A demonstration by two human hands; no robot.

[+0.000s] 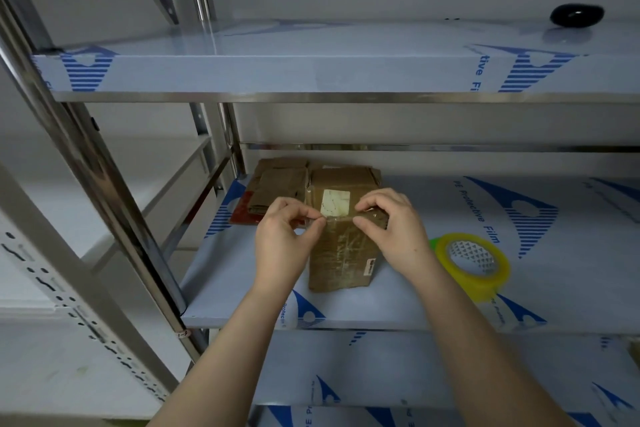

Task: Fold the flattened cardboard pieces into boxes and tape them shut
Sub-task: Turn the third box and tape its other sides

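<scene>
A folded brown cardboard box [341, 253] with a white label on top stands on the middle shelf [450, 305]. A short strip of clear tape [339, 218] stretches across its front top edge. My left hand [282, 236] pinches the strip's left end between thumb and fingers. At the strip's right end, my right hand [391, 229] pinches it the same way. A pile of flattened cardboard pieces [277, 184] lies behind and left of the box, partly hidden by it. A yellow roll of tape [472, 263] rests on the shelf right of my right hand.
Steel shelving with blue-printed protective film surrounds the work spot. An upper shelf [311, 73] hangs over the box and carries a black round object [576, 14] at the far right. Slanted steel uprights [104, 191] stand to the left. A lower shelf [381, 374] lies beneath.
</scene>
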